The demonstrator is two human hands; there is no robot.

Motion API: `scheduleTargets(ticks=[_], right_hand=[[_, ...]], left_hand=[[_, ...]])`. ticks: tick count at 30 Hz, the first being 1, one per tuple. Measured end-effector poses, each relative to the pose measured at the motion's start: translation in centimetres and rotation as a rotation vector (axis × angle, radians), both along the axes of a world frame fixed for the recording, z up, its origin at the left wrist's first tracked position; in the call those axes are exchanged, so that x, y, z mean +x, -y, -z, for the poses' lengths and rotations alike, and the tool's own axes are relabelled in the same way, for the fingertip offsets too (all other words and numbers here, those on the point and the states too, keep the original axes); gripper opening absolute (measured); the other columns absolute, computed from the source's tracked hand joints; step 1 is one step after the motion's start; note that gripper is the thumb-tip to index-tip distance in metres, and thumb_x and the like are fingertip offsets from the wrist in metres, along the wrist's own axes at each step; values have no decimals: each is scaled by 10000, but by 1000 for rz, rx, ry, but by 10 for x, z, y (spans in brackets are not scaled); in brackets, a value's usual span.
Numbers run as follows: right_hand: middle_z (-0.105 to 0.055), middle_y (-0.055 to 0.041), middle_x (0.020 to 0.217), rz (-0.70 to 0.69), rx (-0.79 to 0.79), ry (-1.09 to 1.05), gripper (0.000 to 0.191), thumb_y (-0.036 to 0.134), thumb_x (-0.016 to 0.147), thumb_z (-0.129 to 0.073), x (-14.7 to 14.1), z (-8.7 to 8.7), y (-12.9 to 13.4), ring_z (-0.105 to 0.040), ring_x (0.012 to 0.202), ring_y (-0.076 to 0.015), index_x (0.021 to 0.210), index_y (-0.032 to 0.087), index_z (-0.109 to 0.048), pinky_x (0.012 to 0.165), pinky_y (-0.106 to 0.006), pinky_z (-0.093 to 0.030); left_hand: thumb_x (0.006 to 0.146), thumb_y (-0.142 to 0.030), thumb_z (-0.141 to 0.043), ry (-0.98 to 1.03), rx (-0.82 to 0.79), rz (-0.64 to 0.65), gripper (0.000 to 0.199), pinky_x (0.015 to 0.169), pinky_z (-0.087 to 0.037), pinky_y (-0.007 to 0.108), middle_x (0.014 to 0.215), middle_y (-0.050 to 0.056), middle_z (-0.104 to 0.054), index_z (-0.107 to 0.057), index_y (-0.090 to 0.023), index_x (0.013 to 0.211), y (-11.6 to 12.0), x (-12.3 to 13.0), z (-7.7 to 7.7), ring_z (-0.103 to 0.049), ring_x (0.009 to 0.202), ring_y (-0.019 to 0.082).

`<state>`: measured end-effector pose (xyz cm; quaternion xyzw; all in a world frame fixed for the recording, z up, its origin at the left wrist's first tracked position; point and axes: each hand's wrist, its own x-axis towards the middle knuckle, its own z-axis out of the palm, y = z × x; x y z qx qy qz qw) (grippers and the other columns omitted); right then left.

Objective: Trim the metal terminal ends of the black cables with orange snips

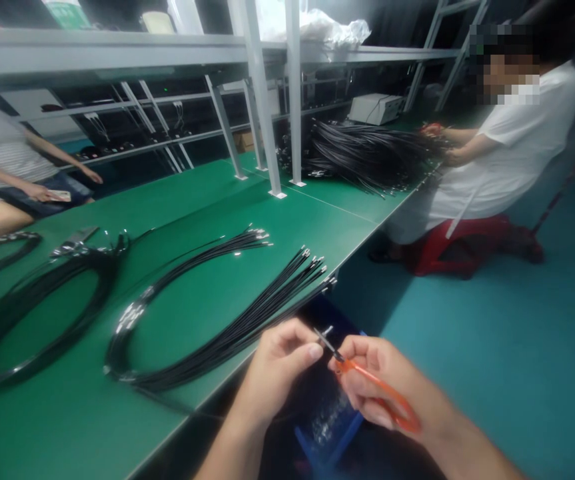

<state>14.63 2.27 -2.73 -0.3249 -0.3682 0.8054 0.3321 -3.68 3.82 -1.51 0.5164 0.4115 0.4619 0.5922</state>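
Observation:
My left hand [287,353] is closed, pinching a thin black cable by its end, whose light tip [328,330] sticks out past the fingers. My right hand [382,373] grips a pair of scissors [406,408] with orange handles. The scissor blades meet the cable tip; whether they are cutting into it cannot be made out. Both hands are over a blue bin [352,430] with small clear scraps in it, just off the table edge. Beside my left hand, a curved bundle of black cables [227,333] with metal ends lies on the green table [187,303].
More coiled cables [87,300] lie at the left. Grey shelf posts [294,100] rise from the table. Farther back, a co-worker on a red stool [460,243] handles a large cable pile [367,153] near a white box [374,109]. Other people are at the far left.

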Motion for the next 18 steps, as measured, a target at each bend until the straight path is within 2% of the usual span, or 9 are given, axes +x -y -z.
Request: scheduleTargets(ticks=[2,5,7,9,11,14,16,18], right_hand=[[-604,29,562,3,34,101,196,252,742,-728,1,-3,3,-368,348,-14,800,155,-567,354,-132,-241],[-590,36,584,50,95,169,179,239,742,-730,6,-6,7,-465,463,-47,805,156,-584,449,-143,-351],[-619,23,657,163,153,235,219,235,719,-753,11,-5,7,-533,555,-81,854,174,-592,512,-167,-414],[-658,-4,753,309,222,355,298,241,678,-784,14,-1,3,-603,677,-136,904,196,-595,601,-210,-477],[-678,-29,827,429,294,482,356,270,643,-800,12,5,-1,-634,793,-192,932,212,-601,695,-262,-505],[-683,-30,827,489,435,644,347,314,644,-773,-2,17,-6,-636,748,-211,938,229,-610,668,-298,-501],[-673,-5,754,446,525,739,296,316,658,-743,-15,25,-8,-609,628,-189,910,239,-608,585,-290,-473],[-657,16,683,386,564,767,243,314,673,-717,-26,32,-8,-589,565,-178,874,243,-599,551,-284,-454]], left_hand=[[758,-202,-675,-62,6,-24,98,645,-411,222,677,-15,-611,-618,-154,694,0,2,6,-528,650,113],[775,-188,-629,-263,44,-67,67,612,-406,219,656,-27,-595,-623,-167,712,4,14,24,-531,631,117],[783,-181,-606,-505,140,-18,72,598,-412,222,680,-24,-615,-646,-189,724,11,26,40,-558,641,129],[785,-210,-620,-835,321,53,76,579,-411,218,710,-32,-630,-670,-231,732,15,31,53,-571,640,129],[804,-211,-611,-1139,447,-71,73,621,-421,237,765,-15,-638,-670,-243,775,16,25,60,-579,701,147],[843,-154,-543,-1367,442,-355,111,744,-409,343,893,74,-629,-643,-191,875,11,-3,61,-548,856,233],[840,-128,-529,-1433,418,-422,130,766,-387,395,958,112,-612,-626,-166,918,6,-23,60,-520,895,272],[838,-125,-530,-1481,417,-432,130,772,-374,404,968,110,-606,-618,-164,926,3,-36,61,-509,899,276]])
